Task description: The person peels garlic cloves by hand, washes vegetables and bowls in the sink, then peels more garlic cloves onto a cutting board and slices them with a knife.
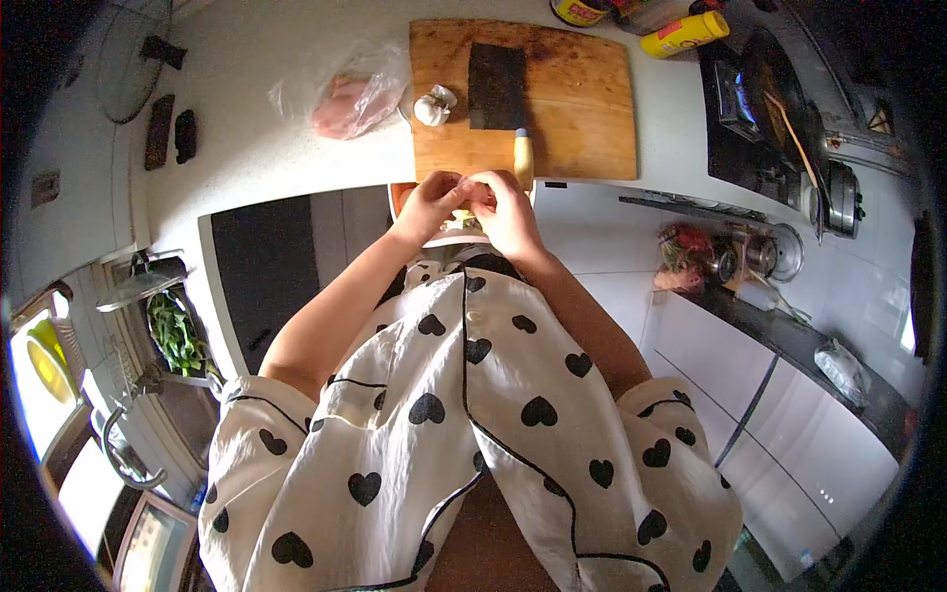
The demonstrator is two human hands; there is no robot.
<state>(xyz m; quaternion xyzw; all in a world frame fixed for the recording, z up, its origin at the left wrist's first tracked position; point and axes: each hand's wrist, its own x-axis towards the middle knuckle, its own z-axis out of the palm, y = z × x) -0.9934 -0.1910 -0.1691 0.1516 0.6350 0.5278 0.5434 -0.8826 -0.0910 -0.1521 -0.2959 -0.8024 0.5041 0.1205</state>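
Head view: bare fingers [499, 181] near grainy wooden board [577, 104] with bulbous garlic [434, 107]

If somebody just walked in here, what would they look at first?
Probably the white shirt with black hearts, filling the lower middle. Next, maybe the big knife lying on the wooden board near the top, beside the garlic. At the board's near edge, the left hand and right hand meet.

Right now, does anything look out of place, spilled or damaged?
One thing: the cleaver lies on the cutting board with its handle reaching the near edge, close to the right hand, where it might get knocked. I see no clear spill or damage.
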